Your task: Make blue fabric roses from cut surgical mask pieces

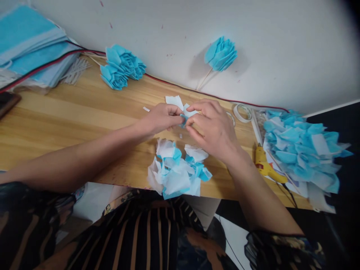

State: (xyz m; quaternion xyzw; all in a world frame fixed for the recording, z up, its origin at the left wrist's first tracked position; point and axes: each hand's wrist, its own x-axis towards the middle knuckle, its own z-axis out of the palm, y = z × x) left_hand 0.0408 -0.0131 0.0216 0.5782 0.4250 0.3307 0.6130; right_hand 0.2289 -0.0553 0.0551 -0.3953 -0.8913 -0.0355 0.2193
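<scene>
Over the middle of the wooden table, my left hand (165,118) and my right hand (210,127) meet at the fingertips. Between them they pinch a small piece of blue and white fabric (190,110); the fingers partly cover it. A loose white piece (174,100) lies just beyond my left fingers. Closer to my body, at the table's front edge, sits a loose heap of blue and white fabric pieces (180,174). Small white scraps (146,109) lie beside my left hand.
Several blue fabric flowers (120,65) lie at the back left; another flower (221,54) leans on the wall. Blue masks (28,41) are stacked at left. Tape (242,113), a yellow glue gun (266,165) and a large pile of petals (306,146) occupy the right. A red-black cable (174,87) runs behind.
</scene>
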